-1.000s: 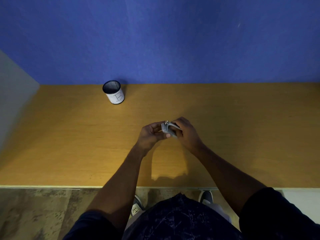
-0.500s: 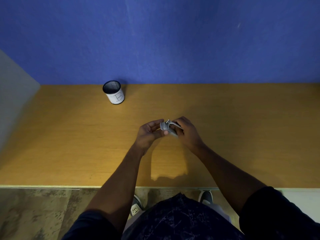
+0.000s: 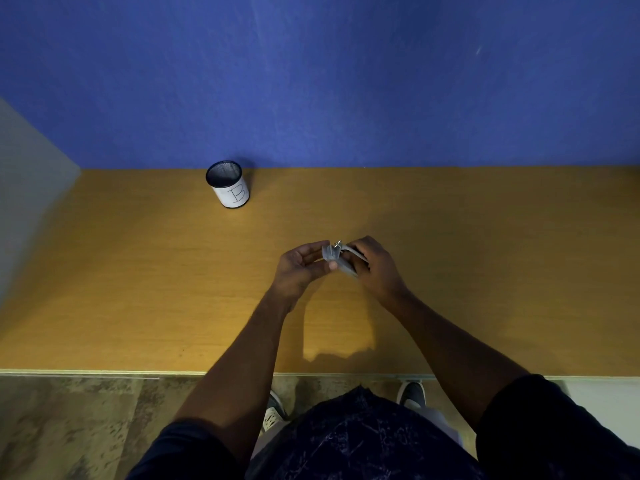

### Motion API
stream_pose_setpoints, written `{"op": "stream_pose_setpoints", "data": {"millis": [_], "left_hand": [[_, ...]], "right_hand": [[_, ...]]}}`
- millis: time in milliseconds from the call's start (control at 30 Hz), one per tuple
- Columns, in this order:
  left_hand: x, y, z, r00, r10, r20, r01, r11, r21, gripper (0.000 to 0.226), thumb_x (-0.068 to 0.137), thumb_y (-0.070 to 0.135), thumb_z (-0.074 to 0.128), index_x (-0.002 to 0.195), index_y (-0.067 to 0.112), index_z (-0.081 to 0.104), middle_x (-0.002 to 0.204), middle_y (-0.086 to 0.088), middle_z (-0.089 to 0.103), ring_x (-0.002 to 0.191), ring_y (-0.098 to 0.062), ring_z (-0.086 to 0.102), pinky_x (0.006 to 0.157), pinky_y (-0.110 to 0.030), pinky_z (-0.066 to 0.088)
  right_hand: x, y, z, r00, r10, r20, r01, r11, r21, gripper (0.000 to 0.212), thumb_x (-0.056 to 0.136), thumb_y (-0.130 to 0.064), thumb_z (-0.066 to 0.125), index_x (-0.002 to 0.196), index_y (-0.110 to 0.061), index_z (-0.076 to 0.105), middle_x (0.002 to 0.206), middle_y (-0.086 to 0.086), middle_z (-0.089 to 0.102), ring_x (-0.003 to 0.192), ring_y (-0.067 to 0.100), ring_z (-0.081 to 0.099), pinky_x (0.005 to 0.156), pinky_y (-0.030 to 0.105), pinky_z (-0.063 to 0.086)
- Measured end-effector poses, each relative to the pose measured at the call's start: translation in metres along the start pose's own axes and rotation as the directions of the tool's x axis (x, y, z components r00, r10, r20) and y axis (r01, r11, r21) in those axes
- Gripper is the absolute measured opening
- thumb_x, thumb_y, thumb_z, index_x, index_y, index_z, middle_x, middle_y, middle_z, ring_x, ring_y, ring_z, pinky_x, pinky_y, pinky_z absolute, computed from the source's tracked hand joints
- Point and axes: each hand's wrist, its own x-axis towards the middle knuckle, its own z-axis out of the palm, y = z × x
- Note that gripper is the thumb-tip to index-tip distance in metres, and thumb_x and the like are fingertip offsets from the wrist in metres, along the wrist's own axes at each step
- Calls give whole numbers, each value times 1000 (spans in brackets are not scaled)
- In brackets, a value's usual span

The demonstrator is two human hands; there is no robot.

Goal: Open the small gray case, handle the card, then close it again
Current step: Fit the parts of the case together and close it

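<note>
The small gray case [image 3: 341,259] is held between both hands a little above the middle of the wooden table [image 3: 138,289]. My left hand [image 3: 299,268] pinches its left end with thumb and fingers. My right hand [image 3: 375,266] wraps around its right side and covers much of it. A small metal zipper pull [image 3: 337,244] sticks up at the case's top edge. The case is too small and too covered to tell whether it is open, and no card is visible.
A white mesh pen cup [image 3: 228,184] marked with a letter B stands at the back left, near the blue wall. The table's front edge [image 3: 104,373] runs just before my body, with floor and shoes below it.
Both hands have shifted the case slightly up and away from me. My fingers have regripped it, and the zipper pull shows more clearly at the top.
</note>
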Motion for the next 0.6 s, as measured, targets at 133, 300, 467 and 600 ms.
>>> {"op": "stream_pose_setpoints", "data": {"millis": [133, 300, 467, 600], "left_hand": [[0, -1, 0, 1000, 9, -1, -9, 1000, 0, 51, 78, -8, 76, 127, -4, 62, 122, -20, 70, 106, -20, 71, 84, -29, 60], [-2, 1, -1, 999, 22, 28, -22, 1000, 1, 48, 78, -8, 76, 125, -4, 63, 121, -20, 71, 107, -23, 70, 84, -30, 59], [-1, -1, 1, 1000, 20, 12, -20, 1000, 0, 49, 77, -6, 78, 124, -2, 64, 122, -20, 70, 112, -28, 69, 86, -29, 59], [-2, -1, 1, 1000, 15, 6, -15, 1000, -1, 48, 78, -7, 77, 124, -2, 65, 121, -19, 71, 110, -24, 70, 84, -28, 59]], "right_hand": [[-1, 0, 1, 1000, 7, 1, -7, 1000, 1, 12, 91, -5, 61, 101, -8, 66, 95, 5, 61, 83, 12, 57, 70, 22, 43], [2, -3, 2, 997, 48, -52, -46, 998, 47, 9, 91, -5, 60, 98, -8, 66, 91, 1, 60, 81, 13, 56, 69, 22, 42], [1, -4, 3, 1000, 4, -16, -3, 1000, 23, 12, 87, -5, 63, 98, -7, 67, 92, 6, 61, 85, 15, 57, 72, 26, 43], [0, -2, 4, 1000, 1, -7, -1, 1000, 9, 11, 87, -4, 64, 98, -6, 66, 93, 7, 61, 85, 17, 57, 72, 28, 44]]}}
